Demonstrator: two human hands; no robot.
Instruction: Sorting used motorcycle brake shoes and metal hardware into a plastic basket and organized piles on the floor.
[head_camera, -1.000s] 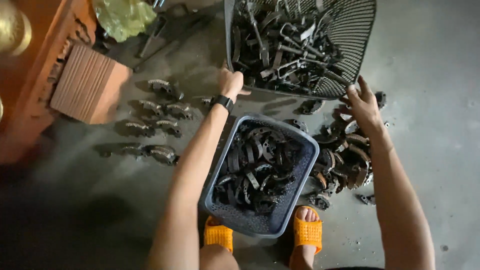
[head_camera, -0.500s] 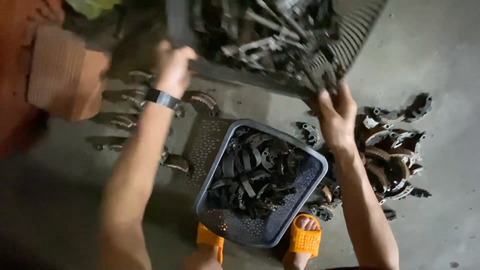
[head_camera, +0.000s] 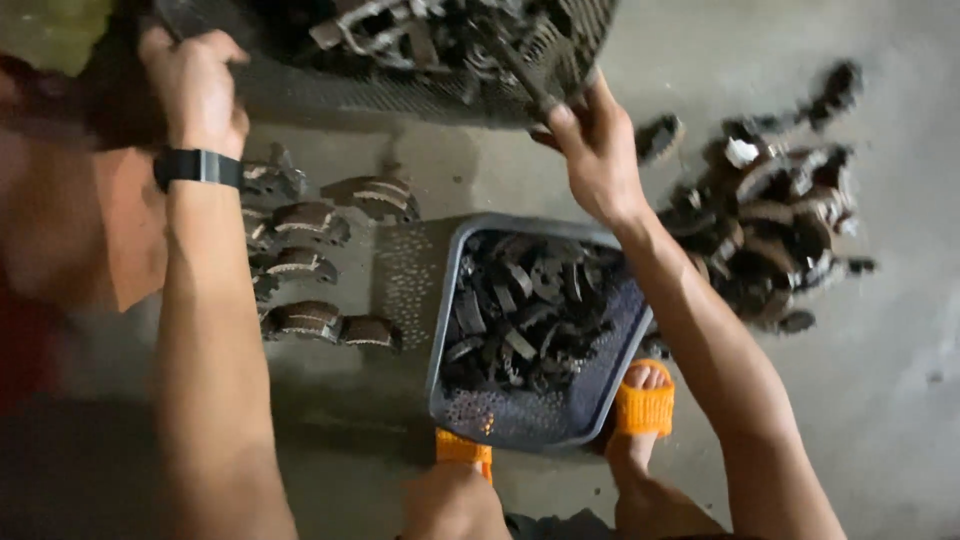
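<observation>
Two hands, left hand (head_camera: 195, 85) and right hand (head_camera: 595, 150), fingers gripping one big basket (head_camera: 330, 90) cut off above one grey tray (head_camera: 500, 410), six-odd curved parts (head_camera: 310, 265) left of tray, blurred pile (head_camera: 770, 230) right

Both forearms were bare, with no sleeves in view. The left hand (head_camera: 195, 85) had a black band, like a watch strap (head_camera: 198, 167), around its wrist. The right hand (head_camera: 598, 150) wore nothing. On the feet were bright orange open-toed sandals (head_camera: 645, 407), toes showing.
</observation>
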